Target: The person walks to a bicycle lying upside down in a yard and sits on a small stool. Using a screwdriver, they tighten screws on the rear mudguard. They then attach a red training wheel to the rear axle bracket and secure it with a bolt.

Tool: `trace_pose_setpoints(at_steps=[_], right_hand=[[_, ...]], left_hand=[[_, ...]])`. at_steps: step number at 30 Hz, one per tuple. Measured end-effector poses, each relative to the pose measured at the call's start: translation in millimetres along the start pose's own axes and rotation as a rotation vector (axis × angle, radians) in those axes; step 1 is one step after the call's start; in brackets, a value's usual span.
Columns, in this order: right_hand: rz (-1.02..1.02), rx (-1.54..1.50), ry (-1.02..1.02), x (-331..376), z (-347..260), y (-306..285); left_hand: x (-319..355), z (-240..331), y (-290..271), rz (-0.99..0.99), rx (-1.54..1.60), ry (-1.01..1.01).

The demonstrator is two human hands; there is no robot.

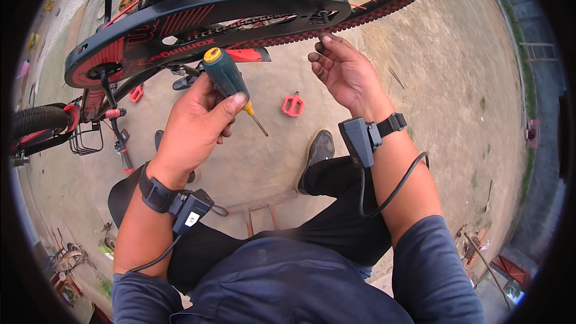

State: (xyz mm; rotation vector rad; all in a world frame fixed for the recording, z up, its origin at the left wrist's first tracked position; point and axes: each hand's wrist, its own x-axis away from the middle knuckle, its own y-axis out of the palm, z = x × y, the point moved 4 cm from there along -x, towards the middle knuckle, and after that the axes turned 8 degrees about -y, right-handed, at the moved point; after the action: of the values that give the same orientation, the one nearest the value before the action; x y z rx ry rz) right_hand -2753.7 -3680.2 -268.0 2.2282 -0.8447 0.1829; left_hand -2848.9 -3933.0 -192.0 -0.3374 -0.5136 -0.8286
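My left hand (201, 117) is closed around a screwdriver (225, 75) with a dark green and yellow handle. Its metal shaft points down and to the right, touching nothing. Above it runs the long black chain guard (222, 9) of a bicycle, with red markings and cut-outs that show the chain. My right hand (348, 72) is raised just below the guard's right end, near the wheel's axle. Its fingers are curled, with thumb and forefinger together at the tips; whether something small is between them is hidden.
A red-spoked wheel with a checkered tyre (408, 0) stands behind the guard. One red pedal (293, 105) lies on the concrete ground, another red pedal (137, 93) at left. The bicycle's other tyre (42, 121) and wire basket (87, 141) are at far left. Assorted scrap (69, 258) lies lower left.
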Motion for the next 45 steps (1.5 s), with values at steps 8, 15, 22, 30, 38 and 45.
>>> trace_pose_setpoints(at_steps=[8, 15, 22, 30, 38, 45], right_hand=[[-0.049, -0.009, 0.071, 9.9, 0.2, -4.7], [-0.011, 0.021, 0.088, 15.6, 0.1, -2.6], [-0.042, -0.003, 0.116, 12.7, 4.1, -3.1], [-0.054, -0.011, 0.135, 14.2, 3.5, -0.7], [-0.057, -0.014, 0.133, 10.7, 4.4, -3.7], [-0.052, -0.04, 0.125, 6.2, 5.8, -2.6]], left_hand=[[41.3, -32.6, 39.8, -0.333, 0.634, -0.03], [45.4, -55.3, 67.2, -0.202, 0.519, -0.018], [44.8, -59.0, 90.5, -0.139, 0.299, -0.07], [30.4, -56.9, 95.3, -0.117, 0.262, -0.044], [24.7, -59.2, 99.1, -0.13, 0.299, -0.05], [12.8, -72.2, 106.5, -0.162, 0.449, -0.049]])
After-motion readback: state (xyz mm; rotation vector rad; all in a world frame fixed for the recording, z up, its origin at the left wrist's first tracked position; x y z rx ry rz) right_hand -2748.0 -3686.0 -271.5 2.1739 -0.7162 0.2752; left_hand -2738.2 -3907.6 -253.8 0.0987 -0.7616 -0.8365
